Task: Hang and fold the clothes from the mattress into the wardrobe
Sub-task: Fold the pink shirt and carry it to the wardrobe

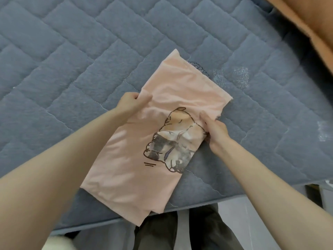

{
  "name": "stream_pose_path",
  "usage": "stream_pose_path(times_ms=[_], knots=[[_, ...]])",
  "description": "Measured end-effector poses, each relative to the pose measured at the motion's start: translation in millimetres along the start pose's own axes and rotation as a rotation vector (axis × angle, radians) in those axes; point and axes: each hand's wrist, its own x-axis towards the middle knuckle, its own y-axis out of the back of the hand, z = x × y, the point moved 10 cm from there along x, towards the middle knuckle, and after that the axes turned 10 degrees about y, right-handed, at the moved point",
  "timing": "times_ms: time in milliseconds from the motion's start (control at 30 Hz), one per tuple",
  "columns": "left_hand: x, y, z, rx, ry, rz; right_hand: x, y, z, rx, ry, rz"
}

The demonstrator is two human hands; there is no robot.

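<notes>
Currently a pink shirt (137,159) lies on the grey quilted mattress (72,60), folded into a long strip that runs diagonally from the near edge toward the middle. Its nearest corner hangs just over the mattress edge. A cartoon print (173,141) faces up on the right half of the strip. The left hand (130,103) grips the shirt's left edge, fingers curled round the fabric and thumb on top. The right hand (215,130) pinches the right edge just beside the print, fingers (207,120) bunched on the cloth. A raised crease runs across the shirt between the two hands. An orange cloth (306,24) sits at the far right corner, well apart from the shirt. Whitish marks (232,76) show on the mattress near the shirt's far end. Dark trousers (207,230) are visible below the mattress edge. A white blurry thing (59,242) sits at bottom left, possibly fabric, too soft to tell.
</notes>
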Motion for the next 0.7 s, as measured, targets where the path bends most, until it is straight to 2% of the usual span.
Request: stream_pose_path(times_ms=[67, 200, 333, 533, 700], knots=[[-3.0, -10.3, 6.2, -0.105, 0.032, -0.041, -1.6, -4.1, -14.7, -0.045, 0.060, -0.065], [-23.1, 21.1, 23.0, -0.290, -0.063, -0.039, -18.2, -6.5, -64.2, -0.089, 0.193, -0.128], [-62.9, 98.7, 43.8, -0.484, -0.176, 0.045, -46.7, -38.3, -141.3, -0.079, 0.338, -0.253], [-142.7, 210.0, 57.0, -0.749, -0.315, 0.263, -116.1, -118.8, -264.8, -0.139, 0.573, -0.416], [-200.6, 256.1, 48.6, -0.901, -0.334, 0.318, -166.9, -153.0, -319.7, -0.051, 0.689, -0.472]])
